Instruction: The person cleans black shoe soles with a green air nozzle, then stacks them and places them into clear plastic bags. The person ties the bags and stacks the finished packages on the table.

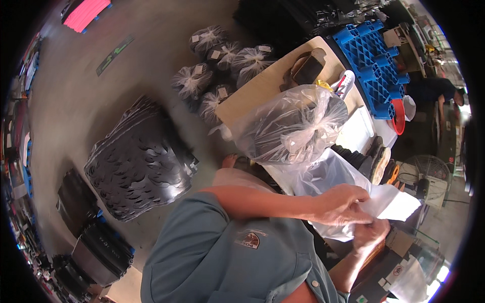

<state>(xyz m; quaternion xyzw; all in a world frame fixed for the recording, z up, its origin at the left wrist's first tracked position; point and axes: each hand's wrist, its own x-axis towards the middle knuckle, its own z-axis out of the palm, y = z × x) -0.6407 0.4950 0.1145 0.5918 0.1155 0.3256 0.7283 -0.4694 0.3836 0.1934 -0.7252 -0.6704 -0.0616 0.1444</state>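
Close to my body, my left hand [344, 204] and my right hand [371, 235] meet over a thin, translucent plastic bag [331, 174]. Both sets of fingers are closed on it, the left thumb and fingertips pinching its upper part. A bright white flap [399, 203] sticks out beyond the hands; whether it belongs to the bag or is a separate sheet, I cannot tell. Just past my left hand, a full clear plastic sack [288, 126] with a knotted top rests on the table [242, 103]. Dark contents show through it.
Several tied sacks [192, 81] stand on the floor beyond the table. A stack of black cut sheets [141, 161] lies to the left. A blue plastic pallet [371, 65], a shoe [344, 83], a red basin [398, 117] and a fan [429, 171] are at right. Another person [434, 91] bends over farther off.
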